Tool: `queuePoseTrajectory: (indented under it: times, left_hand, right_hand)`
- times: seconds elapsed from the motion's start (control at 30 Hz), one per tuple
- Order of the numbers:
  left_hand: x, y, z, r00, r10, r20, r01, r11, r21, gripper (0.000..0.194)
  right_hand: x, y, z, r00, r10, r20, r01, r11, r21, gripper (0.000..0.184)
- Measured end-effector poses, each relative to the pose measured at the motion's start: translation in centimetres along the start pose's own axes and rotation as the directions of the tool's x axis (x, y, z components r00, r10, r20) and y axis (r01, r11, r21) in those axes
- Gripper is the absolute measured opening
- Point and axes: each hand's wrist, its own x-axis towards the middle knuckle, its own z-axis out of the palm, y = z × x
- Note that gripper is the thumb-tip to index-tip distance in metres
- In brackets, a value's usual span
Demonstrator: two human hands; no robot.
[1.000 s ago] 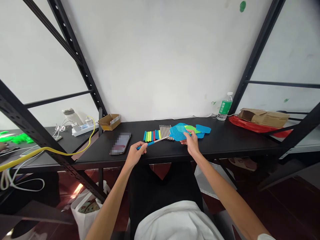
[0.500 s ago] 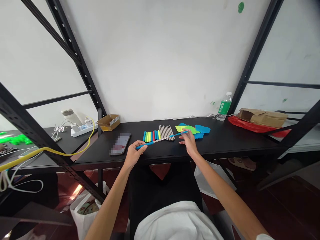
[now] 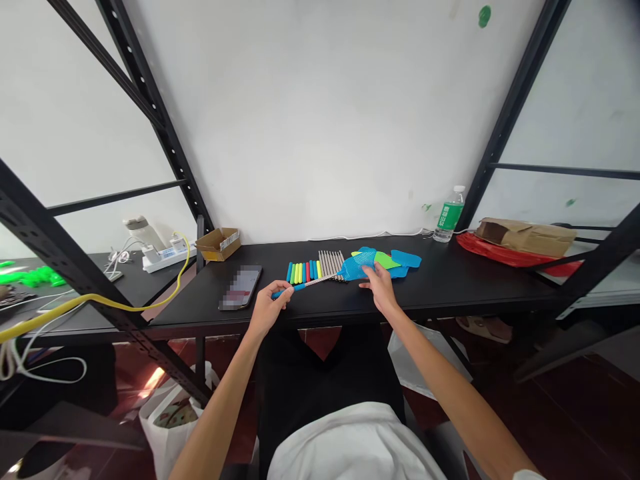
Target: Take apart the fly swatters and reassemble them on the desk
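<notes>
So I had one blue swatter [image 3: 356,267] stretched between both hands: left hand [image 3: 271,300] closed around the handle end, right hand [image 3: 380,285] pinched on the flat head. My read: I was at the handling/looking-over step on a put-together one, and the next move called for light grips at both ends so the shaft stayed straight.

Just beyond, between my hands, lay a row of coloured tubes [image 3: 304,271] and some metal rods [image 3: 331,262]; blue and green flaps [image 3: 407,258] sat past my right fingers.

Containers: small cardboard box [image 3: 213,253] beyond my left hand, open, contents not visible to me. Bottle [image 3: 451,215] well past my right, couldn't tell how full. White bag [image 3: 165,448] below my left, something patterned inside.
</notes>
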Motion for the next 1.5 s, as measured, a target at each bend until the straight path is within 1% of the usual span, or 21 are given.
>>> queuePoseTrajectory:
  times: [0.1,0.37,0.53,0.67,0.77,0.83,0.9,0.97,1.03,1.07,1.13,1.17,1.2,1.23,1.27,1.33,1.4,1.47,1.5]
  left_hand:
    - [-0.1,0.1,-0.2,1.000,0.006,0.008,-0.006,1.000,0.015,0.030]
    - [-0.1,0.0,-0.5,1.000,0.012,0.028,-0.012,1.000,-0.010,0.034]
    - [-0.1,-0.2,-0.6,0.999,0.012,0.044,-0.012,1.000,0.000,0.032]
    - [-0.1,-0.2,-0.6,0.998,0.012,0.055,-0.012,1.000,-0.002,0.032]
    - [-0.1,-0.2,-0.7,0.999,-0.001,0.054,0.003,0.999,-0.036,0.033]
    - [0.1,-0.4,-0.7,0.999,-0.014,0.048,0.018,0.996,-0.090,0.033]
    - [0.2,-0.5,-0.7,0.999,-0.037,0.038,0.043,0.985,-0.166,0.033]
    - [0.4,-0.4,-0.6,0.997,-0.071,0.022,0.075,0.969,-0.236,0.034]
    - [0.4,0.1,-0.3,0.994,-0.106,0.010,0.105,0.955,-0.276,0.035]
    - [0.3,0.4,0.0,0.993,-0.120,0.010,0.117,0.949,-0.293,0.036]
    - [0.0,1.3,1.1,0.991,-0.129,0.032,0.133,0.936,-0.327,0.038]
    - [-0.2,1.8,1.8,0.991,-0.125,0.052,0.135,0.930,-0.343,0.039]
    - [-0.5,2.2,2.6,0.991,-0.113,0.075,0.132,0.928,-0.348,0.039]
    - [-0.8,2.6,3.5,0.990,-0.101,0.097,0.128,0.932,-0.340,0.040]
    - [-1.1,2.9,4.3,0.988,-0.093,0.122,0.128,0.937,-0.325,0.040]
    - [-1.6,3.2,5.7,0.978,-0.078,0.194,0.134,0.946,-0.295,0.040]
    - [-1.8,3.3,6.3,0.965,-0.064,0.254,0.133,0.955,-0.265,0.039]
    - [-1.7,3.1,5.9,0.966,-0.038,0.256,0.092,0.975,-0.202,0.038]
    - [-1.6,3.0,5.4,0.974,-0.017,0.228,0.051,0.988,-0.145,0.037]
  right_hand:
    - [0.2,0.3,-0.1,1.000,-0.017,-0.017,0.016,0.998,-0.067,0.062]
    - [-0.2,0.0,-0.1,0.997,-0.055,0.060,0.064,0.985,-0.163,0.062]
    - [-0.5,-0.4,-0.1,0.994,-0.058,0.095,0.075,0.979,-0.187,0.056]
    - [-0.7,-0.6,0.0,0.993,-0.065,0.101,0.084,0.977,-0.198,0.055]
    - [-0.7,-0.7,0.0,0.993,-0.047,0.111,0.064,0.985,-0.159,0.056]
    - [-0.7,-0.9,0.0,0.992,-0.032,0.123,0.043,0.995,-0.093,0.057]
    - [-0.7,-1.1,0.1,0.989,-0.017,0.145,0.014,1.000,0.024,0.058]
    - [-1.0,-1.4,0.4,0.984,0.016,0.179,-0.045,0.987,0.156,0.055]
    - [-1.7,-1.8,1.2,0.964,0.053,0.262,-0.115,0.967,0.227,0.047]
    - [-2.4,-2.0,1.7,0.944,0.065,0.323,-0.145,0.963,0.228,0.043]
    - [-3.9,-2.3,2.9,0.873,0.065,0.484,-0.172,0.969,0.180,0.042]
    - [-4.8,-2.4,3.5,0.826,0.074,0.559,-0.181,0.974,0.139,0.044]
    - [-5.7,-2.5,4.1,0.785,0.074,0.615,-0.177,0.978,0.108,0.043]
    - [-6.5,-2.7,4.6,0.760,0.068,0.646,-0.170,0.981,0.098,0.043]
    - [-7.1,-2.8,5.0,0.760,0.061,0.646,-0.166,0.981,0.102,0.041]
    - [-7.7,-3.1,5.4,0.802,0.046,0.596,-0.150,0.981,0.126,0.036]
    - [-7.0,-3.8,5.1,0.846,0.029,0.532,-0.115,0.985,0.130,0.033]
    - [-5.0,-5.0,3.6,0.884,-0.015,0.468,-0.029,0.996,0.087,0.033]
    - [-3.7,-5.8,2.3,0.915,-0.052,0.401,0.042,0.998,0.036,0.036]
